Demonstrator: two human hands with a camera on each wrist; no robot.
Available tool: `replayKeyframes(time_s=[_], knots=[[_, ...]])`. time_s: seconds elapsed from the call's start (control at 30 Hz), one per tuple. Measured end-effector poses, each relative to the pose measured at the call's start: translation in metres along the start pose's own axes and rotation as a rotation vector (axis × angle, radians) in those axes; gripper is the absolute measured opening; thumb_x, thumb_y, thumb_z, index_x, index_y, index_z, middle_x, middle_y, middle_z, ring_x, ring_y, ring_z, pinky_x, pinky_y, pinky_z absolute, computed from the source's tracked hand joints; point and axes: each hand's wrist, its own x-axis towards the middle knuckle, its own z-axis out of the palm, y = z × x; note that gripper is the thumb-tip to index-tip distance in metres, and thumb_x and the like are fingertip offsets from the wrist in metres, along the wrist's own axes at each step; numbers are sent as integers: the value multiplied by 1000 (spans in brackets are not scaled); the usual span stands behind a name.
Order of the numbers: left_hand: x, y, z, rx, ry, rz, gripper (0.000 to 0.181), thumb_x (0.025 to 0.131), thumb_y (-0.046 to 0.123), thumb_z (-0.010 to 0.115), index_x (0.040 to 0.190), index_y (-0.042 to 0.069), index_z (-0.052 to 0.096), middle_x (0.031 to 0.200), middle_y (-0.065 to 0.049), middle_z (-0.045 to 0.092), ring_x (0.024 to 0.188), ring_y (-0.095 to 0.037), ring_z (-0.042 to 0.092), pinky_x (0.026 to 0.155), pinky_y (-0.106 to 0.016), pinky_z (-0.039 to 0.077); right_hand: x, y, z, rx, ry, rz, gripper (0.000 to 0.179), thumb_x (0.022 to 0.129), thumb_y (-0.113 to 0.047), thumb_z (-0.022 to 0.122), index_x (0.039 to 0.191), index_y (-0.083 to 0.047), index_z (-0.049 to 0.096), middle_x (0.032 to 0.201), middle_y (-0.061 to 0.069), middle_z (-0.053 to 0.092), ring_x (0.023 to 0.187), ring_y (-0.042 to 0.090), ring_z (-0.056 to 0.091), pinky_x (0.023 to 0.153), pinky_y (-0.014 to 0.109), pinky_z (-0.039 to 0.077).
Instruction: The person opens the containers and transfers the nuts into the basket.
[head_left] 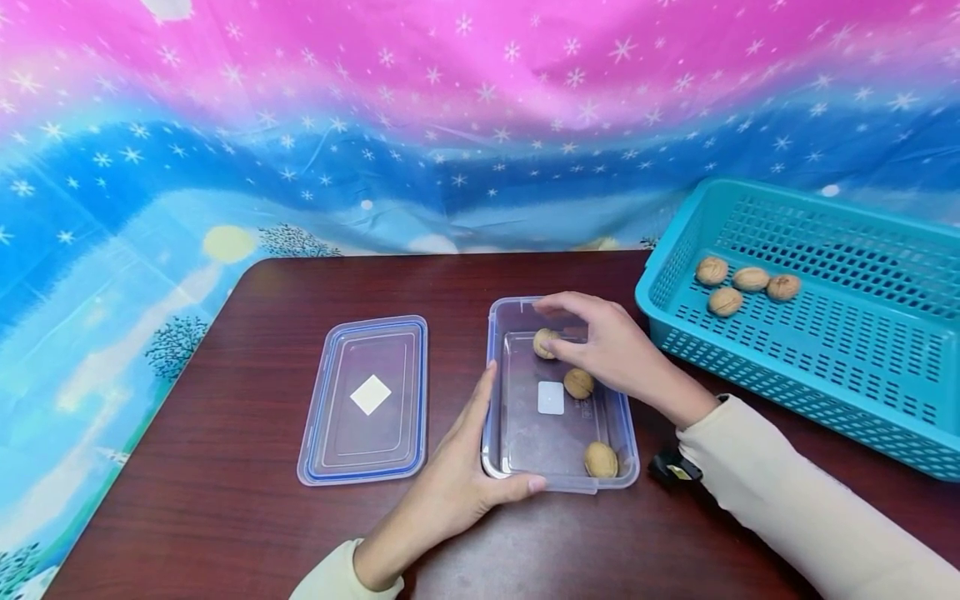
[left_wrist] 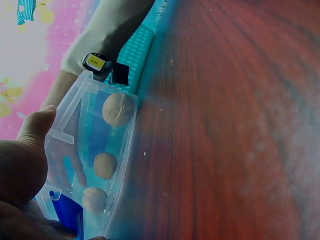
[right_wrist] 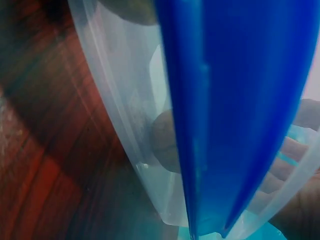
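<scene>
A clear plastic container (head_left: 525,442) with blue-tinted sides stands uncovered on the table, three walnuts inside. My left hand (head_left: 457,479) rests against its near left corner, fingers straight along the left wall and thumb across the front rim. Over the far right part reaches my right hand (head_left: 611,346), with thumb and forefinger spread apart. Its thumb tip overlaps the far walnut (head_left: 544,343). A second walnut (head_left: 578,383) lies below that hand, and another walnut (head_left: 601,460) sits in the near right corner. The right wrist view shows mostly the container's blue wall (right_wrist: 235,100).
A clear lid (head_left: 363,450) with a blue seal and a pale square sticker lies left of the container. At the right, a turquoise basket (head_left: 847,358) holds several walnuts. A snowflake-patterned cloth (head_left: 450,125) hangs behind the dark wooden table (head_left: 225,417).
</scene>
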Motion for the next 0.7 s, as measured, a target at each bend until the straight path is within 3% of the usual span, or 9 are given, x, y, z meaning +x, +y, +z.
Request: replayKeyframes(time_s=[0.4, 0.7], knots=[[0, 1, 0, 8, -2, 0, 129, 77, 46, 92, 168, 40, 2, 176, 11, 9, 160, -16, 21, 127, -53, 26, 12, 1, 13, -93, 26, -36, 41, 93, -8, 74, 133, -2, 68, 133, 15, 71, 113, 33, 69, 100, 51, 53], [0, 1, 0, 6, -3, 2, 129, 77, 45, 93, 168, 41, 1, 175, 11, 9, 160, -16, 20, 127, -53, 25, 14, -3, 18, -87, -9, 25, 45, 93, -6, 73, 137, -1, 66, 139, 17, 68, 126, 32, 63, 106, 51, 52]])
